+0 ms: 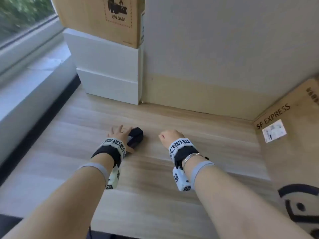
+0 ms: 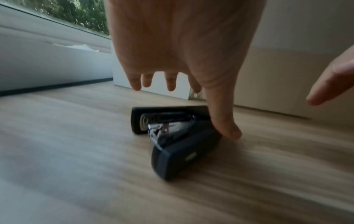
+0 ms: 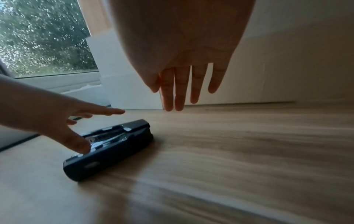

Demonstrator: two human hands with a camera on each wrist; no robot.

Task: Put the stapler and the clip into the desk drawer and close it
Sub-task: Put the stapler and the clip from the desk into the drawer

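One wood-grain table (image 1: 172, 195) is seen carrying the stapler (image 1: 135, 137), which lies on its side near the middle. The left hand (image 1: 119, 135) is spread wide above it, thumb touching its near side, no grip yet closed. The right hand (image 1: 170, 137) hangs beside, fingers straight in the wrist view, holding nothing. Neither clip nor drawer is visible. The pick-up step is judged in hand; closing round the stapler body is called for next.
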